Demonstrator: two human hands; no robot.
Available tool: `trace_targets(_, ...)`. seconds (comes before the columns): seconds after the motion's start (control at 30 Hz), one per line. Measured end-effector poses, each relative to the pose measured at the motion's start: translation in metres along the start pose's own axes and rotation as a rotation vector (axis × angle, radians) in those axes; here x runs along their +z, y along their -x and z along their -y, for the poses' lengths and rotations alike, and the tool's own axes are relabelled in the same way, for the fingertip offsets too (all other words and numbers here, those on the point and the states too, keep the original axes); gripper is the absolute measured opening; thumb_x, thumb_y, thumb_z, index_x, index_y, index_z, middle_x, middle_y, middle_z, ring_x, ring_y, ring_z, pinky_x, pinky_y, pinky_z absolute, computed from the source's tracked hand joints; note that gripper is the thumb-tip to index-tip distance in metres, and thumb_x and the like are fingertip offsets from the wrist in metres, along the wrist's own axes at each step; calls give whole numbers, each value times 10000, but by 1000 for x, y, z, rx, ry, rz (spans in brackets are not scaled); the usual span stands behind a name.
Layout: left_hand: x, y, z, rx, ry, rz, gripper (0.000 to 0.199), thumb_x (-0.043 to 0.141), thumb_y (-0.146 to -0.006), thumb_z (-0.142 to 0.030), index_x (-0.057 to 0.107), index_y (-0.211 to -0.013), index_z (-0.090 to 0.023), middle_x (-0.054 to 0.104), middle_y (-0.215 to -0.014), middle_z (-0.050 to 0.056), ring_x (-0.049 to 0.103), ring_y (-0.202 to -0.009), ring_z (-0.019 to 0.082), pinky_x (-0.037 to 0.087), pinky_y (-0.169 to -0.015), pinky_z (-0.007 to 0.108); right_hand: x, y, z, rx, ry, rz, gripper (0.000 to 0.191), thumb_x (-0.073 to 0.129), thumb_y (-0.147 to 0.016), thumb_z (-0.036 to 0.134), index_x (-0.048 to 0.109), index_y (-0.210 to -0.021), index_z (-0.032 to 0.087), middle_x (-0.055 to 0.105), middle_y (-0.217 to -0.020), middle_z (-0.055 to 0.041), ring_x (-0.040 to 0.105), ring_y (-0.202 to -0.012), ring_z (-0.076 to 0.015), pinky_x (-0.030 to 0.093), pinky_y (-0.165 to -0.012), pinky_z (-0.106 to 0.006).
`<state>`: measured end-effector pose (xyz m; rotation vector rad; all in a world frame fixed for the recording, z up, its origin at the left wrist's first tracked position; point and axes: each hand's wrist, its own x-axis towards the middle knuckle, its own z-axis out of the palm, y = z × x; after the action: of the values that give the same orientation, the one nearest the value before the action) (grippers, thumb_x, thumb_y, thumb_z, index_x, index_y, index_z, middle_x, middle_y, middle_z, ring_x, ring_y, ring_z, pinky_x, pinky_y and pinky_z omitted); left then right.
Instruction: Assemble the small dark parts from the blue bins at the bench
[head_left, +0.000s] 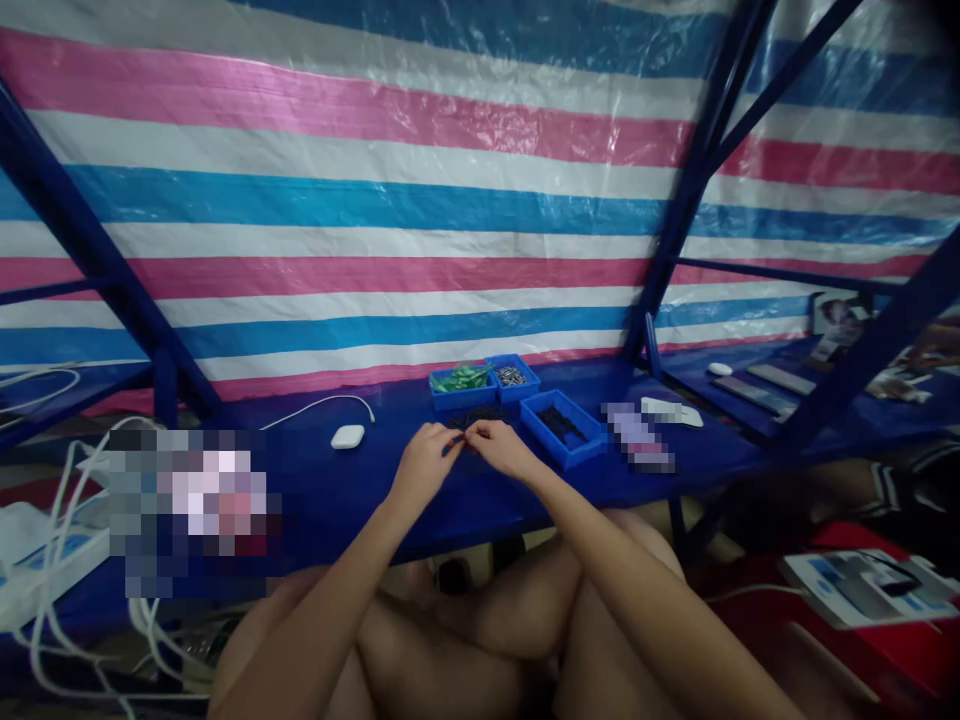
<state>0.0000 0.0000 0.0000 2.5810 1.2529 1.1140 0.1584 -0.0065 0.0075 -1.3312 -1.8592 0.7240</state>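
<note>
My left hand [429, 458] and my right hand [498, 444] meet over the blue table, their fingertips pinched together around something too small to make out. Just behind them lies a loose pile of thin black pieces [480, 414]. A blue bin of green pieces [462, 379] stands behind the pile, touching a smaller blue bin of silvery pieces [511, 375]. Right of my right hand, a larger blue bin [583, 450] holds dark pieces [561, 424].
A white case [348, 437] and a white cable [330, 399] lie left of my hands. Blurred-out items sit at far left and right. White cables [52, 560] tangle at the left edge. Blue metal posts [684, 190] rise behind the table before a striped sheet [420, 220].
</note>
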Motion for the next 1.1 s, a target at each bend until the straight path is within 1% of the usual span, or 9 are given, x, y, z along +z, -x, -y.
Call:
trace_targets(0.17, 0, 0, 0, -3, 5, -7, 186, 486, -790, -249, 607, -922, -200, 583, -791, 36, 502, -809, 169, 403, -716, 283, 3, -1, -3, 30, -96, 26, 219, 399, -808, 260, 589, -775, 156, 626, -709, -17, 569, -644, -113, 405, -565, -199)
trace_targets(0.23, -1, -1, -1, -6, -15, -6, 182, 481, -791, -252, 603, -914, -198, 578, -788, 35, 504, -806, 167, 401, -710, 277, 1, 0, -1, 24, -58, 33, 223, 392, -818, 266, 583, -778, 158, 624, -712, -20, 570, -649, -117, 407, -579, -206)
trace_targets(0.3, -2, -1, -2, -22, -40, 2, 169, 473, -793, -260, 602, -876, -190, 569, -772, 36, 503, -793, 166, 397, -698, 274, -1, 3, 3, -11, 75, -44, 187, 420, -811, 257, 583, -798, 166, 624, -749, -27, 567, -688, -125, 404, -632, -224)
trace_targets(0.4, -2, -1, -2, -54, -57, 65, 139, 475, -781, -246, 598, -794, -182, 554, -738, 34, 501, -753, 163, 390, -662, 268, -4, 7, 10, -125, 226, -151, 171, 491, -781, 232, 563, -928, 182, 617, -860, -40, 556, -777, -133, 390, -717, -243)
trace_targets(0.47, -1, 0, -2, -56, -52, 121, 108, 489, -758, -217, 589, -775, -180, 550, -738, 33, 500, -738, 162, 386, -644, 265, -3, 9, 15, -184, 233, -127, 213, 507, -777, 233, 544, -980, 183, 610, -879, -41, 553, -789, -131, 390, -725, -242)
trace_targets(0.6, 0, 1, -2, -44, -42, 166, 106, 476, -751, -216, 575, -761, -179, 546, -739, 35, 501, -742, 166, 386, -646, 270, -3, 9, 17, -213, 239, -95, 112, 487, -786, 212, 576, -840, 171, 608, -835, -40, 548, -762, -130, 389, -705, -236)
trace_targets(0.73, -3, -1, -1, -52, 23, 180, 114, 487, -736, -237, 588, -756, -187, 552, -731, 29, 509, -737, 165, 393, -645, 272, -8, 8, 15, -196, 186, -71, 117, 468, -773, 194, 581, -791, 170, 609, -762, -17, 538, -697, -117, 386, -659, -220)
trace_targets(0.93, -18, -9, 1, -143, 241, 60, 209, 461, -763, -312, 611, -833, -185, 585, -753, 30, 533, -687, 137, 406, -616, 245, -18, 6, 12, -105, 51, 45, 165, 441, -784, 249, 580, -799, 162, 593, -685, 3, 525, -619, -100, 375, -581, -200)
trace_targets(1.1, -16, -7, -2, -162, 320, 25, 229, 475, -758, -344, 616, -825, -177, 595, -746, 29, 535, -666, 131, 404, -592, 237, -7, 5, 5, -98, 44, 129, 165, 427, -812, 246, 560, -773, 156, 590, -677, 3, 524, -606, -93, 365, -563, -194)
